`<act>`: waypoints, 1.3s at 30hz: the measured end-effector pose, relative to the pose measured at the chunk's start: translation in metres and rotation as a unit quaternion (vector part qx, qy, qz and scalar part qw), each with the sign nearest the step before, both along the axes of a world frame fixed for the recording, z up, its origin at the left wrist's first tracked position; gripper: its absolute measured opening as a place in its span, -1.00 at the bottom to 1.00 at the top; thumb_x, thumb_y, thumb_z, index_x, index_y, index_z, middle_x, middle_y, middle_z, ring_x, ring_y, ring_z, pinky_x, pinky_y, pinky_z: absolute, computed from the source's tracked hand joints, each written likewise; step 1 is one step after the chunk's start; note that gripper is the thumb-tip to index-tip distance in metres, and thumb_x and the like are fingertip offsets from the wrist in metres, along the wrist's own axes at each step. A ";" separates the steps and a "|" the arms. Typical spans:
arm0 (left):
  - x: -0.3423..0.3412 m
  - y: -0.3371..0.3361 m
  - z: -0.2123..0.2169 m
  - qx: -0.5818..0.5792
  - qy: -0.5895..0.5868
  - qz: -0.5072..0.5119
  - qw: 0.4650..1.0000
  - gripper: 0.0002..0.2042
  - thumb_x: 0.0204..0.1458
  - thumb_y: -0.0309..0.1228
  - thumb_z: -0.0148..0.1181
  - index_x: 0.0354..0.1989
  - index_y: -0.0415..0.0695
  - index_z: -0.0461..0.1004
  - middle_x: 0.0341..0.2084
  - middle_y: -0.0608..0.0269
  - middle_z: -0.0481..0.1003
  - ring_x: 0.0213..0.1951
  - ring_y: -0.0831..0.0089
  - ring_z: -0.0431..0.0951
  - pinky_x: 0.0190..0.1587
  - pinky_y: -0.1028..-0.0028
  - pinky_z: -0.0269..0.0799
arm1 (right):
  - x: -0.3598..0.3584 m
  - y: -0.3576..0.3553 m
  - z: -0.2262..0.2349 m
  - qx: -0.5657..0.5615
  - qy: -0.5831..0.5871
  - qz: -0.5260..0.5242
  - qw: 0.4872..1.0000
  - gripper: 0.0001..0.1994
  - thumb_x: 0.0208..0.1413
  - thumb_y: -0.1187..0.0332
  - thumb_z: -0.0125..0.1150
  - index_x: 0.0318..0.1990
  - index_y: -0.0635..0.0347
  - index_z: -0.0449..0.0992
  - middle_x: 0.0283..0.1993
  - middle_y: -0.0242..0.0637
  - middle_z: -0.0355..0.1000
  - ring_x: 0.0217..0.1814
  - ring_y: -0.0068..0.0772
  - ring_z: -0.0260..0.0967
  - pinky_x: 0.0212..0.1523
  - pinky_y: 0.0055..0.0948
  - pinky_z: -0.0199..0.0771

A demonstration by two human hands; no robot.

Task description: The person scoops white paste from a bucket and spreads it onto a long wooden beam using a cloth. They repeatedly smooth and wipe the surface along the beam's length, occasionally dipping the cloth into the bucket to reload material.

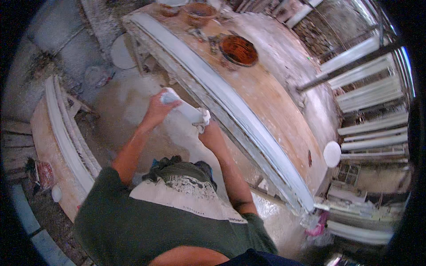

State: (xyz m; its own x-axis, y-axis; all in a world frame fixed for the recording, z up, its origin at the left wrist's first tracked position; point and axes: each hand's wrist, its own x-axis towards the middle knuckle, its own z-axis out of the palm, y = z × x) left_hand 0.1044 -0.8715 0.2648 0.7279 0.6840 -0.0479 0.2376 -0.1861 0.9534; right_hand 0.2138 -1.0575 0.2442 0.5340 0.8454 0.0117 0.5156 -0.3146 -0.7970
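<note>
Between my two hands is a white oblong piece [191,112], held at a slant in front of my body. My left hand [156,110] grips its upper left end, where a light blue patch shows beside the thumb. At the other end my right hand [210,138] is closed, with a lumpy whitish mass [203,119] at its fingers; whether this is cloth or plaster I cannot tell. Just beyond my right hand runs a long white moulding strip [224,91] along the near edge of a wooden worktable [275,111].
On the worktable stand a reddish-brown basin [238,51] and another brown basin [199,14]. A second bench [52,148] with a pale strip is at left. Several long white mouldings [370,95] lie on racks at right. A white disc [332,154] sits by the table's edge.
</note>
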 end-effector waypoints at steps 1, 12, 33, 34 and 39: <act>-0.015 0.036 -0.020 0.001 -0.041 0.088 0.995 -0.72 -0.10 -0.33 0.29 -0.27 -0.20 0.40 -0.39 0.29 0.48 -0.33 0.54 0.45 -0.23 0.50 0.37 | 0.007 0.031 -0.016 0.001 -0.031 0.028 0.999 -0.49 -0.29 0.63 0.05 -0.03 0.21 0.33 -0.15 0.04 0.39 -0.06 0.07 0.33 -0.06 -0.22 0.33; -0.066 0.219 -0.030 -0.144 -0.429 0.411 0.791 -0.67 0.10 -0.24 0.01 -0.05 -0.19 0.32 -0.16 0.23 0.40 -0.10 0.39 0.40 -0.05 0.40 0.28 | 0.028 0.376 -0.022 0.352 -0.107 0.252 0.895 -0.67 -0.18 0.53 0.20 -0.17 0.18 0.37 -0.11 -0.12 0.30 -0.18 0.03 0.32 -0.15 -0.23 0.36; 0.083 0.547 -0.105 -0.261 -0.348 0.434 0.789 -0.68 0.12 -0.27 -0.06 0.01 -0.12 0.28 -0.12 0.26 0.36 -0.09 0.42 0.36 -0.07 0.45 0.25 | 0.381 0.698 -0.163 -0.066 -0.030 0.034 0.997 -0.71 -0.13 0.42 0.18 -0.19 0.30 0.42 -0.20 -0.07 0.41 -0.16 -0.18 0.36 -0.18 -0.32 0.38; 0.091 0.563 -0.112 -0.276 -0.328 0.438 0.790 -0.66 0.12 -0.26 -0.05 0.02 -0.13 0.26 -0.10 0.25 0.34 -0.07 0.41 0.35 -0.05 0.44 0.24 | 0.386 0.703 -0.176 -0.145 -0.056 0.036 0.987 -0.68 -0.13 0.40 0.18 -0.17 0.31 0.42 -0.15 -0.04 0.40 -0.11 -0.12 0.36 -0.14 -0.29 0.37; 0.147 0.662 -0.174 -0.273 -0.260 0.405 0.833 -0.54 0.11 -0.20 -0.06 0.12 -0.21 0.14 0.05 0.15 0.22 0.05 0.31 0.27 0.06 0.38 0.16 | 0.290 0.774 -0.069 -0.233 -0.036 -0.014 0.972 -0.52 -0.07 0.25 0.18 0.02 0.29 0.35 0.07 -0.05 0.30 0.10 -0.07 0.24 0.05 -0.28 0.26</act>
State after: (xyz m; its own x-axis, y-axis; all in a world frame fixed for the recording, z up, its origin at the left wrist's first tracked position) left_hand 0.2515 -0.2099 0.0906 0.0583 0.9407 -0.3341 -0.3976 0.3288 0.8566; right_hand 0.5039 -0.2837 0.1749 0.5679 0.7533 -0.3317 0.5507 -0.6472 -0.5270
